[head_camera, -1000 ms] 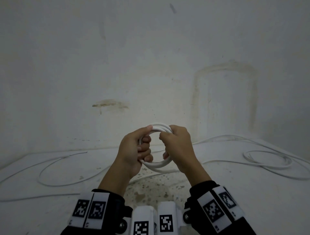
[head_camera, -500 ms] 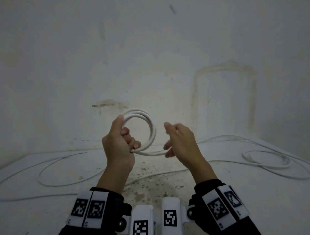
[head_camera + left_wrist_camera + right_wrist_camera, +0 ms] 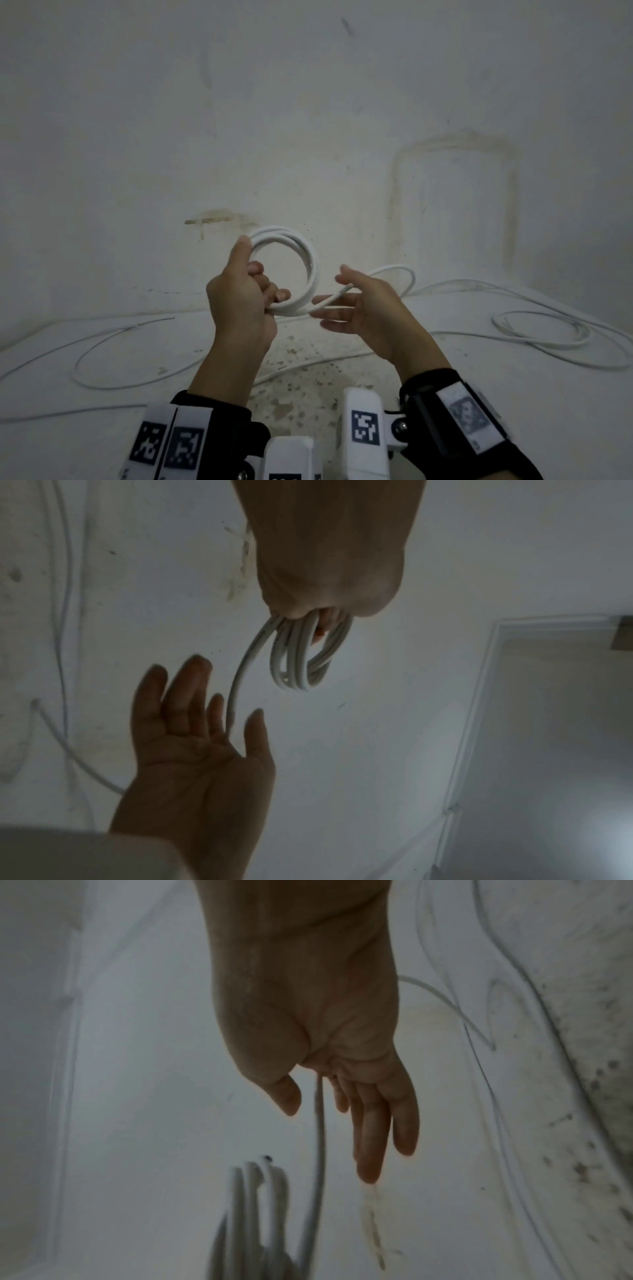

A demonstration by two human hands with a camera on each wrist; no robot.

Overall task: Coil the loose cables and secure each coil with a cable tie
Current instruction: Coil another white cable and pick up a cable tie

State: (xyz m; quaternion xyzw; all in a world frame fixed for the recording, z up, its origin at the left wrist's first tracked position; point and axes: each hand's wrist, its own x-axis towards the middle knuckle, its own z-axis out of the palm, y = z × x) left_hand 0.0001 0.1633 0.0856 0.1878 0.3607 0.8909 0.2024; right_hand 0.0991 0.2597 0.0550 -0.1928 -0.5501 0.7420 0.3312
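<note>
White cable coil (image 3: 301, 260), several loops, held upright in the air before the wall (image 3: 308, 102). Left hand (image 3: 239, 301) grips its lower left side, fingers curled through. Free tail (image 3: 334, 296) runs right, across the spread, relaxed fingers of the right hand (image 3: 370, 308). Loose cables (image 3: 541, 329) on the floor (image 3: 513, 394).

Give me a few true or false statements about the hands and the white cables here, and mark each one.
1. The left hand grips the coiled white cable. True.
2. The right hand is clenched in a fist around the coil. False: its fingers are spread open, with only the cable's free end lying across them.
3. A cable tie is fastened round the coil. False: none is visible on it.
4. Other loose cables lie on the floor. True.
</note>
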